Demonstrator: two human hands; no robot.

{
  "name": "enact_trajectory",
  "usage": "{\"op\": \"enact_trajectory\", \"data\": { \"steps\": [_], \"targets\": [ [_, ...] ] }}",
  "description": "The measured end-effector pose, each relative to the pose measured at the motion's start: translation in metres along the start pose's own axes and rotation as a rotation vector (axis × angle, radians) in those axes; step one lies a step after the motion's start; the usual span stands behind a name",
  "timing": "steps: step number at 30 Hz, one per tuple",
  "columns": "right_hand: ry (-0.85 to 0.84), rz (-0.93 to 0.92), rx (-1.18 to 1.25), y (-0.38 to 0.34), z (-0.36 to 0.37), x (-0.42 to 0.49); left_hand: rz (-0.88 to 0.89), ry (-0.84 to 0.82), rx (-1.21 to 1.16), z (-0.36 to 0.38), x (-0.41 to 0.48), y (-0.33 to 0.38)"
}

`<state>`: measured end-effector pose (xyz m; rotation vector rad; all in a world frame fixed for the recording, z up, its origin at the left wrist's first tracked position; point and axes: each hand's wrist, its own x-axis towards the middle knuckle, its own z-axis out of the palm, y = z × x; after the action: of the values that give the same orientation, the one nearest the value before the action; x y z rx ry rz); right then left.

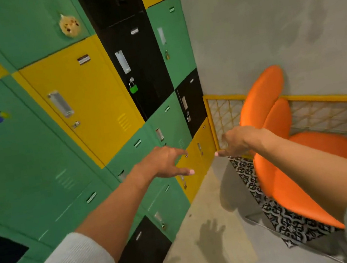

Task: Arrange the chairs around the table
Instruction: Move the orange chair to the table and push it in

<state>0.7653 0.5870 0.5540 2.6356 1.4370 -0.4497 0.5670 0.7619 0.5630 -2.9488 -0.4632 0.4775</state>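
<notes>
Both of your hands are out in front and carrying nothing; your left hand (pixel 163 163) hangs with fingers spread and curled in front of the lockers (pixel 72 96), your right hand (pixel 236 142) reaches toward one o'clock, fingers apart, just short of the orange chairs (pixel 263 97); I can't tell whether it is touching the nearest backrest. Those chairs sit at about three o'clock, bunched close against the grey wall and the yellow mesh railing (pixel 223 110), orange backs and seats overlapping, a black-and-white patterned panel (pixel 269 207) along their near edge; how many there are is hard to say. A pale edge at far right may be the desk, but that's a guess; no chair looks placed around it, so by my reading the arranging is all ahead; first job, get a hold on the nearest chair.
</notes>
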Motion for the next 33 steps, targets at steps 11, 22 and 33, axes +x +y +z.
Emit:
{"op": "enact_trajectory", "data": {
  "steps": [11,22,33],
  "targets": [
    [0.081,0.192,0.252,0.023,-0.015,0.09,0.248,-0.044,0.032,-0.037,0.155,-0.064],
    [0.158,0.545,0.374,0.062,-0.02,0.179,0.634,0.011,0.199,-0.093,0.378,-0.083],
    [0.394,0.968,0.497,0.038,-0.03,0.211,1.255,0.196,0.264,-0.164,0.53,-0.038]
  ]
}}
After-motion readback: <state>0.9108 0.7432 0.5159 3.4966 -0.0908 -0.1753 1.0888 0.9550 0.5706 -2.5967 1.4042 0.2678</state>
